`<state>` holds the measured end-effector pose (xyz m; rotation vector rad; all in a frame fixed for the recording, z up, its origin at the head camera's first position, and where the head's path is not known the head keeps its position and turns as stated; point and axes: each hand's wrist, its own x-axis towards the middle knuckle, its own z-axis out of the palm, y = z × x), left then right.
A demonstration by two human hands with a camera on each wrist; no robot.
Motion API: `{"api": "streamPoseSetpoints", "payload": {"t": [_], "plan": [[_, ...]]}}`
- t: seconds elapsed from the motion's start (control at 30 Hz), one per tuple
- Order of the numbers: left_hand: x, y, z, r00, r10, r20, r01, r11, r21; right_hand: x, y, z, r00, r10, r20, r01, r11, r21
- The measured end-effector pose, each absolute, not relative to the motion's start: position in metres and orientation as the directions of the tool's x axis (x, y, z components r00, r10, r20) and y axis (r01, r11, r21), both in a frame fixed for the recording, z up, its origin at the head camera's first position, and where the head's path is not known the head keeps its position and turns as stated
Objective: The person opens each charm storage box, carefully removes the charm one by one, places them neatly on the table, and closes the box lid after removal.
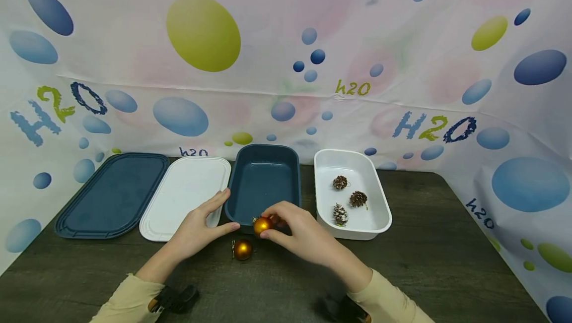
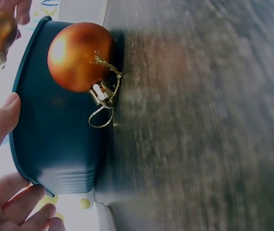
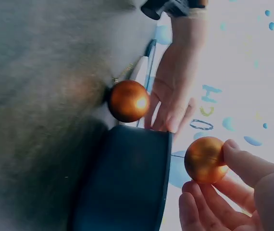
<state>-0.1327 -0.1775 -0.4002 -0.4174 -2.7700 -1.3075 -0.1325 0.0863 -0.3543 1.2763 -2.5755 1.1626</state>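
Observation:
My right hand pinches an orange-gold Christmas ball between thumb and fingers, just above the near rim of a deep dark-blue container. In the right wrist view, the held ball hangs beside that rim. With fingers spread, my left hand touches the container at its near left corner, thumb at the front rim. A second orange-gold Christmas ball lies on the table in front of the container. Its gold loop of string shows in the left wrist view.
To the right stands a white container with a few pine cones inside. A white lid and a dark-blue lid lie flat at the left of the dark table. A patterned curtain hangs behind.

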Motion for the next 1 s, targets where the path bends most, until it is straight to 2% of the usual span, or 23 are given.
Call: {"api": "streamPoseSetpoints", "payload": {"t": [0.47,1.0], "plan": [[-0.133,-0.178,-0.398,-0.962,0.223,0.156,0.263,0.604,0.752,-0.117,0.093,-0.370,-0.641,-0.721,0.261,-0.725,0.458,-0.515],[-0.132,-0.177,-0.398,-0.964,0.222,0.150,0.256,0.602,0.756,-0.114,0.088,-0.384,-0.635,-0.725,0.267,-0.761,0.527,-0.378]]}}
